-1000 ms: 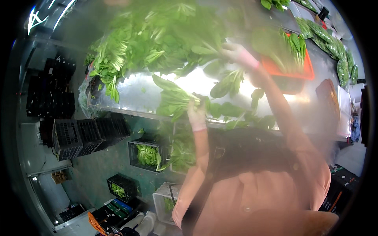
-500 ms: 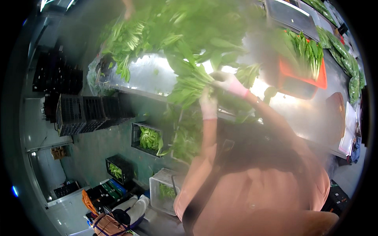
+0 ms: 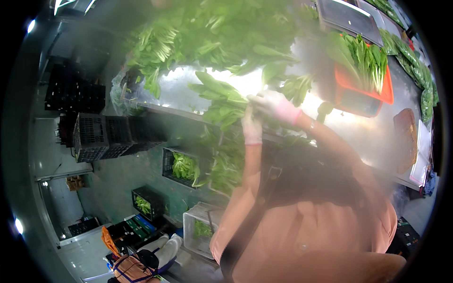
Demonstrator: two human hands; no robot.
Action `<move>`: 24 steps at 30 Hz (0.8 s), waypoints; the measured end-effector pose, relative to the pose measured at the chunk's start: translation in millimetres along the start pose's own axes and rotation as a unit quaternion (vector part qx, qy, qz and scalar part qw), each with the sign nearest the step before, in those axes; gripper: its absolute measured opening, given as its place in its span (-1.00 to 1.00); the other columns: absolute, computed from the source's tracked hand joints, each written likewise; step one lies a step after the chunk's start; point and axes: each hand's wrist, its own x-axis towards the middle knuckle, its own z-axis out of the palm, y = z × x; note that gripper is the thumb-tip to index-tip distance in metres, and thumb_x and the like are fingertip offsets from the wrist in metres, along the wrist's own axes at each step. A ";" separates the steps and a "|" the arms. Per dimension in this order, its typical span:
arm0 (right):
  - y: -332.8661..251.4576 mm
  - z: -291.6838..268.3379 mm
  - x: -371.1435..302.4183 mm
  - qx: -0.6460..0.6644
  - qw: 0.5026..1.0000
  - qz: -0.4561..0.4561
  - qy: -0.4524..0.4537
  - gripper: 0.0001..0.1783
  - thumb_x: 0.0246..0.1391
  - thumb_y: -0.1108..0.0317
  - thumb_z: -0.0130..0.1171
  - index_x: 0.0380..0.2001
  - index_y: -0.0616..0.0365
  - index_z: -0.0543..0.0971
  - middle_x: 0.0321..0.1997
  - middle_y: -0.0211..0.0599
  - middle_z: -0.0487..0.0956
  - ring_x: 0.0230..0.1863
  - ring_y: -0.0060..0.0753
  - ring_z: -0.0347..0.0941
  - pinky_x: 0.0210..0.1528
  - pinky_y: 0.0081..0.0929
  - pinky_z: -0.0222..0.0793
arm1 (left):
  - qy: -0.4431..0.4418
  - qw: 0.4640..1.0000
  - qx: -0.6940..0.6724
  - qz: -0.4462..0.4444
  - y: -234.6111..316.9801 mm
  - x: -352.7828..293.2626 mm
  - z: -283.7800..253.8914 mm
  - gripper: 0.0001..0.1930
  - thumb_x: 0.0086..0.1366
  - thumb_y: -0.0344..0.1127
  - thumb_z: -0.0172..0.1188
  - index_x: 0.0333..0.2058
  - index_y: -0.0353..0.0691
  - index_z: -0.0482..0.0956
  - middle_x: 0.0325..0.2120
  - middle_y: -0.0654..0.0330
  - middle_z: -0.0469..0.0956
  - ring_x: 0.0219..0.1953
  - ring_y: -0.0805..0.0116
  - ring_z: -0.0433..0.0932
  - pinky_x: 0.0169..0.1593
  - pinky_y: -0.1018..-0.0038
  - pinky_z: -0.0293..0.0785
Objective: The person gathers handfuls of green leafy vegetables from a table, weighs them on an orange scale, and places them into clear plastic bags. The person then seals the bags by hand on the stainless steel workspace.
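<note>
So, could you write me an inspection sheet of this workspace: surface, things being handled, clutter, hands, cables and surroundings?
Surface: shiny metal table, partly covered by a big pile of greens.
Things handled: leafy bunch, leaves pointing left.
Clutter: loose leaves on the table; orange tub holding more greens.
Hands: both gloved; left hand grips the bunch's stems, right hand is at the stem ends, its exact grip unclear.
Cables: nothing seen clearly.
Surroundings: black crates on a green floor, at left.
</note>
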 end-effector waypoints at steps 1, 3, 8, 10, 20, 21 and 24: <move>-6.3 -7.6 -3.7 -0.021 1.000 0.006 0.003 -0.66 -0.07 0.37 0.08 -0.14 0.00 0.42 -0.44 -0.21 0.42 -0.40 -0.15 0.42 -0.42 -0.30 0.34 | -0.002 1.000 0.003 0.000 -0.6 -4.8 5.4 -0.69 0.29 -0.27 0.03 -0.05 -0.29 0.40 -0.19 0.22 0.49 -0.19 0.47 0.45 -0.07 0.52 0.39; -15.6 -18.4 -10.9 -0.043 0.999 0.013 0.012 -0.66 -0.11 0.46 0.06 -0.17 -0.02 0.43 -0.47 -0.25 0.43 -0.41 -0.19 0.43 -0.43 -0.33 0.34 | 0.005 0.997 -0.069 -0.032 0.0 -12.1 17.9 -0.74 0.24 -0.31 0.10 -0.11 -0.27 0.45 -0.26 0.25 0.51 -0.28 0.49 0.46 -0.16 0.58 0.41; -28.7 -46.5 -55.6 -0.018 0.995 0.101 -0.012 -0.68 -0.01 0.20 0.08 -0.18 0.09 0.43 -0.49 -0.17 0.49 -0.43 -0.08 0.45 -0.39 -0.24 0.35 | -0.003 0.995 -0.093 -0.032 -0.1 -20.5 42.5 -0.76 0.15 -0.38 0.19 -0.20 -0.28 0.47 -0.31 0.18 0.52 -0.33 0.41 0.47 -0.22 0.56 0.44; -15.8 -53.2 -92.9 -0.033 0.986 0.135 -0.088 -0.57 0.02 0.03 0.06 -0.19 0.16 0.45 -0.42 -0.06 0.51 -0.38 -0.05 0.46 -0.31 -0.21 0.35 | -0.025 0.997 -0.074 -0.019 -10.4 -18.2 42.1 -0.75 0.14 -0.39 0.20 -0.20 -0.30 0.46 -0.31 0.17 0.52 -0.31 0.40 0.47 -0.21 0.55 0.44; 14.7 -90.0 -89.2 0.159 0.948 0.231 0.153 -0.62 -0.16 0.17 0.21 -0.32 0.23 0.53 -0.39 -0.12 0.50 -0.35 -0.25 0.42 -0.28 -0.38 0.33 | -0.083 0.987 0.138 0.019 -69.5 -54.5 101.4 -0.70 0.15 -0.44 0.18 -0.13 -0.37 0.45 -0.23 0.20 0.51 -0.24 0.43 0.50 -0.13 0.50 0.44; 17.7 -92.2 -94.2 0.156 0.947 0.232 0.158 -0.62 -0.16 0.17 0.21 -0.32 0.23 0.53 -0.39 -0.12 0.50 -0.35 -0.25 0.42 -0.28 -0.38 0.33 | -0.088 0.986 0.138 0.016 -73.9 -53.8 100.7 -0.70 0.15 -0.44 0.18 -0.13 -0.37 0.45 -0.23 0.20 0.51 -0.24 0.43 0.50 -0.13 0.50 0.44; 22.1 -103.4 -105.6 0.212 0.930 0.272 0.126 -0.59 -0.05 0.09 0.05 -0.42 0.32 0.48 -0.52 -0.02 0.46 -0.41 -0.21 0.41 -0.30 -0.36 0.30 | -0.096 0.979 0.176 -0.040 -83.9 -53.8 96.4 -0.58 0.16 -0.40 0.18 0.00 -0.33 0.36 -0.15 0.19 0.48 -0.21 0.39 0.50 -0.04 0.37 0.40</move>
